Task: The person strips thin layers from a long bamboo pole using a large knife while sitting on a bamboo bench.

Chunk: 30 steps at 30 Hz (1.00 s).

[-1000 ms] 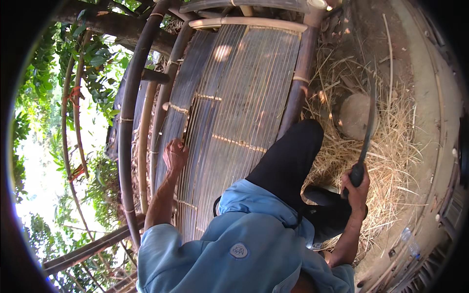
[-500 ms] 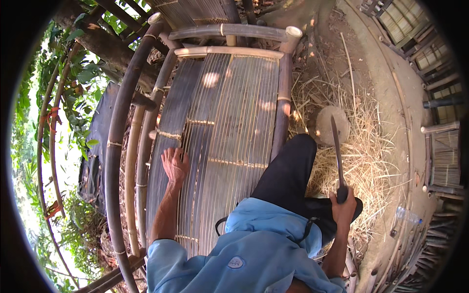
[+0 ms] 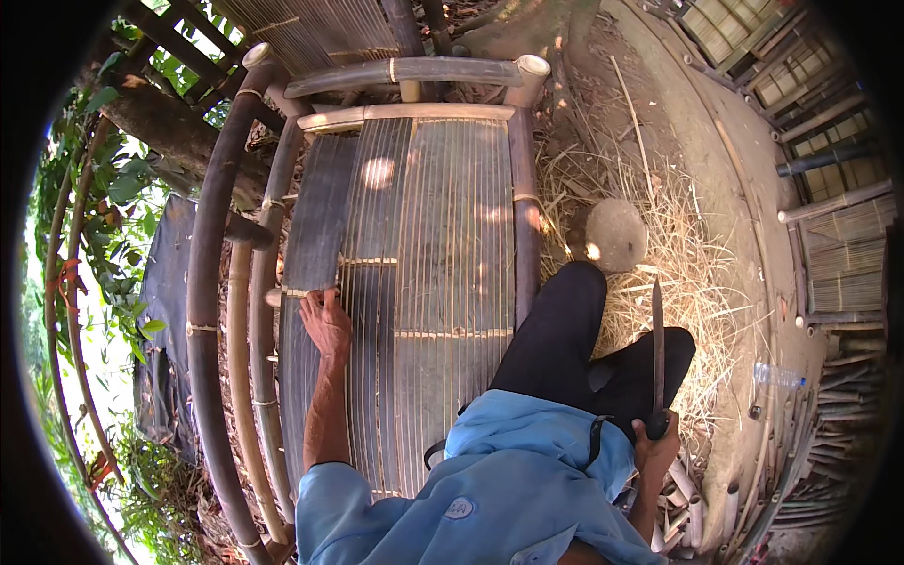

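Note:
My right hand [image 3: 655, 443] is closed round the dark handle of a machete [image 3: 658, 348], held above my right knee with its long blade pointing away from me. My left hand [image 3: 327, 325] rests on the slatted bamboo bench [image 3: 452, 235], at the pale lashing [image 3: 299, 293] across the slats on its left side. The fingers there are bent and bunched together at the end of a dark strip; whatever lies between their tips is too small to make out.
Thick bamboo rails [image 3: 203, 282] border the bench on the left. A round chopping block [image 3: 616, 235] stands in dry straw [image 3: 702, 264] to the right. A clear plastic bottle [image 3: 778, 377] lies on the dirt floor near cut bamboo pieces [image 3: 695, 516]. Black sheeting [image 3: 168, 320] hangs at left.
My left hand's fingers have drawn together at the lashing. The right hand has come down and nearer to me with the machete. The whole view has shifted slightly.

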### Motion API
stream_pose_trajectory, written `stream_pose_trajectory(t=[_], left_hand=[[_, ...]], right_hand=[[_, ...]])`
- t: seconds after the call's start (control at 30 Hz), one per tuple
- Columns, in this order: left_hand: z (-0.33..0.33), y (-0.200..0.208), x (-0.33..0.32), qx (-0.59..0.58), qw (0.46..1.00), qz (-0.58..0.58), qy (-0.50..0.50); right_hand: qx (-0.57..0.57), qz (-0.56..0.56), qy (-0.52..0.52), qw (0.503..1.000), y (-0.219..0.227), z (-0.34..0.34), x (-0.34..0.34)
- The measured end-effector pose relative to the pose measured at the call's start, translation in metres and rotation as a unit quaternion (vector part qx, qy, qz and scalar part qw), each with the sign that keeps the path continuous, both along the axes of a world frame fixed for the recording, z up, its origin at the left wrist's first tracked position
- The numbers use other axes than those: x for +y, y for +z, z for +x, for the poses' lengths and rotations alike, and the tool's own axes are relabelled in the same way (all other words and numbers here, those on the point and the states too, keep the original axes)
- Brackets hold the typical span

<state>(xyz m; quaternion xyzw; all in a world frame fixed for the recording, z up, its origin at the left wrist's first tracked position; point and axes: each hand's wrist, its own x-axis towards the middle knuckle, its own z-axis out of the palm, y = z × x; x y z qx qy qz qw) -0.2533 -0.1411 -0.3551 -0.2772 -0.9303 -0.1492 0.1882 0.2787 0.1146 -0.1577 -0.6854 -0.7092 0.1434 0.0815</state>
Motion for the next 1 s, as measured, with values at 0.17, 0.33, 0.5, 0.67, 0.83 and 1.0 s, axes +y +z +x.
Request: stream_pose_trajectory(t=[0.17,0.33,0.5,0.67,0.83,1.0], left_hand=[[-0.019,0.002,-0.018,0.004,1.000,-0.004,0.016],[-0.042,0.011,-0.019,-0.001,1.000,-0.022,0.004],[-0.013,0.015,-0.023,-0.017,0.998,0.003,-0.066],[-0.033,0.008,-0.038,0.040,0.998,-0.016,-0.041],[-0.001,0.005,-0.064,0.050,0.983,-0.174,0.036],[0.034,0.030,-0.071,-0.040,0.985,-0.161,0.042]], right_hand=[[0.051,-0.026,0.005,0.998,0.021,-0.019,-0.018],[0.096,-0.036,0.011,0.995,0.024,-0.010,-0.025],[0.073,-0.099,0.020,0.992,0.038,-0.006,-0.042],[0.102,-0.176,0.017,0.979,0.034,-0.023,-0.035],[0.122,-0.190,-0.032,0.974,0.034,-0.008,-0.026],[0.240,-0.193,-0.039,0.951,0.026,-0.038,0.045]])
